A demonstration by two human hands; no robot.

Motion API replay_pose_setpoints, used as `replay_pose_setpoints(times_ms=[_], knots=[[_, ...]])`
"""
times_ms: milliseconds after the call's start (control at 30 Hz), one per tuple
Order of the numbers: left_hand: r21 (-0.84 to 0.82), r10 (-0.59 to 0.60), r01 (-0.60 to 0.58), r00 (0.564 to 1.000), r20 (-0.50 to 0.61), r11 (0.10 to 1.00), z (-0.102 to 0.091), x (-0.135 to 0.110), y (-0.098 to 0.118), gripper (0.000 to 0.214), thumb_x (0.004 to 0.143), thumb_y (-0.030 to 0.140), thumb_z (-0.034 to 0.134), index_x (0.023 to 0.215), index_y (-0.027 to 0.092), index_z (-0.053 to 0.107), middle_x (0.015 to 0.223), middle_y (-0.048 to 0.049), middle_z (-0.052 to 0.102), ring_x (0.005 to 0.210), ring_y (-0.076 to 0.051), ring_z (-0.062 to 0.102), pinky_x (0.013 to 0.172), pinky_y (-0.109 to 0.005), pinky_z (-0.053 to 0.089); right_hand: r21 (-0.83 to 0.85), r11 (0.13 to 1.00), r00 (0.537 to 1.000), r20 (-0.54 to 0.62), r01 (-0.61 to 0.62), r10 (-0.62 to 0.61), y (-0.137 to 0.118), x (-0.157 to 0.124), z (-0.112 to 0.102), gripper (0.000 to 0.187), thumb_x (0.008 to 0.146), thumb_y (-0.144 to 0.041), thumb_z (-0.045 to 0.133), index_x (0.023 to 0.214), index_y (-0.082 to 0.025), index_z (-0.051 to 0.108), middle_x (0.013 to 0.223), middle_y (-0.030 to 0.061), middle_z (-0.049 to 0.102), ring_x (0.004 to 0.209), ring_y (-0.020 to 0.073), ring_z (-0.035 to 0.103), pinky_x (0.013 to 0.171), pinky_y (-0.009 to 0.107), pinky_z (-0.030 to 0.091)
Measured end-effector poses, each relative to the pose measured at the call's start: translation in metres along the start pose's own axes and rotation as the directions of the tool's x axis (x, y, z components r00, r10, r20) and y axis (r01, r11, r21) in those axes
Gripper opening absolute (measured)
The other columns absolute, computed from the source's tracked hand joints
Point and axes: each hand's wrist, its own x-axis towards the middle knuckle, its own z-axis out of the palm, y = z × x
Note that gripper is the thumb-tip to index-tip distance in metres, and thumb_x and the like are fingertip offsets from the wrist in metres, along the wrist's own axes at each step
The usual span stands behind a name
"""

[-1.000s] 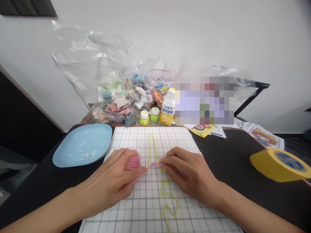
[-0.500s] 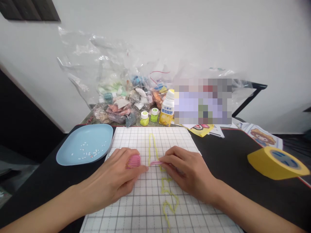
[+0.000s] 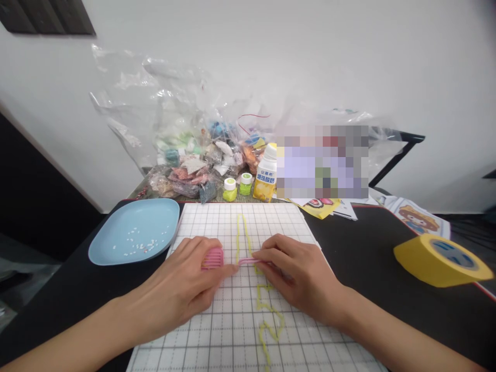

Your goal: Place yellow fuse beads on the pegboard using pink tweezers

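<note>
Left hand [image 3: 182,294]: grip closed round pink ridged block [image 3: 212,257], resting on gridded board [image 3: 217,222]. Right hand [image 3: 300,276]: grip pinched on pink tweezers [image 3: 248,261], tips at yellow bead line [image 3: 242,232], mid-board. Risk: a sideways nudge likely scatters loose beads.

Bare table [image 3: 368,258] lies open between the gridded pegboard [image 3: 271,219] and tape roll [image 3: 442,261]; the blue plate [image 3: 134,232] crowds its left edge.
</note>
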Motion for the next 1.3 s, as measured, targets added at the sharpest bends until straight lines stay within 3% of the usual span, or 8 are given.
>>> replay_pose_setpoints(times_ms=[433, 633, 867, 1133, 1300], knots=[[-0.024, -0.031, 0.032, 0.999, 0.011, 0.999, -0.001, -0.002, 0.0, 0.038, 0.096, 0.01, 0.041, 0.126, 0.027, 0.056, 0.113, -0.0105, 0.051, 0.099, -0.027, 0.05, 0.083, -0.047, 0.049, 0.018, 0.999, 0.997, -0.06, -0.05, 0.051, 0.0, 0.0, -0.001, 0.013, 0.094, -0.021, 0.054, 0.097, -0.018, 0.067, 0.084, 0.0033, 0.067, 0.067, 0.0114, 0.062, 0.053, 0.023, 0.048], [-0.141, -0.128, 0.117, 0.989, -0.071, 0.983, 0.001, -0.005, -0.001, 0.037, 0.097, 0.017, 0.048, 0.133, 0.021, 0.044, 0.118, -0.0098, 0.054, 0.106, -0.024, 0.053, 0.092, -0.042, 0.048, 0.037, 0.995, 0.983, -0.156, -0.095, 0.1, 0.002, 0.0, -0.002, 0.015, 0.096, -0.023, 0.05, 0.098, -0.017, 0.064, 0.083, 0.0035, 0.065, 0.061, 0.0093, 0.056, 0.049, 0.021, 0.045], [-0.171, -0.227, 0.196, 0.957, -0.181, 0.965, 0.007, -0.007, -0.002, 0.054, 0.093, 0.03, 0.062, 0.14, 0.025, 0.035, 0.125, -0.0089, 0.056, 0.112, -0.026, 0.056, 0.096, -0.045, 0.047, 0.04, 0.995, 0.969, -0.229, -0.087, 0.094, 0.003, 0.0, -0.003, 0.015, 0.096, -0.025, 0.05, 0.099, -0.018, 0.064, 0.083, 0.0037, 0.064, 0.06, 0.0098, 0.052, 0.051, 0.023, 0.045], [-0.223, -0.234, 0.174, 0.931, -0.279, 0.959, 0.008, -0.003, 0.017, 0.062, 0.088, 0.029, 0.067, 0.14, 0.026, 0.035, 0.122, -0.0066, 0.059, 0.111, -0.023, 0.059, 0.098, -0.044, 0.047, 0.013, 1.0, 0.978, -0.21, -0.016, 0.018, -0.011, -0.001, -0.005, 0.018, 0.095, -0.022, 0.049, 0.101, -0.019, 0.065, 0.09, 0.0052, 0.064, 0.07, 0.0125, 0.058, 0.055, 0.024, 0.045], [-0.259, -0.225, 0.154, 0.935, -0.274, 0.954, 0.011, -0.002, 0.016, 0.066, 0.085, 0.026, 0.067, 0.142, 0.025, 0.032, 0.119, -0.007, 0.059, 0.11, -0.024, 0.059, 0.098, -0.045, 0.048, -0.014, 0.999, 0.989, -0.14, 0.053, -0.054, -0.018, 0.001, -0.004, 0.018, 0.097, -0.025, 0.048, 0.1, -0.017, 0.065, 0.09, 0.0051, 0.064, 0.07, 0.0113, 0.059, 0.056, 0.023, 0.045]])
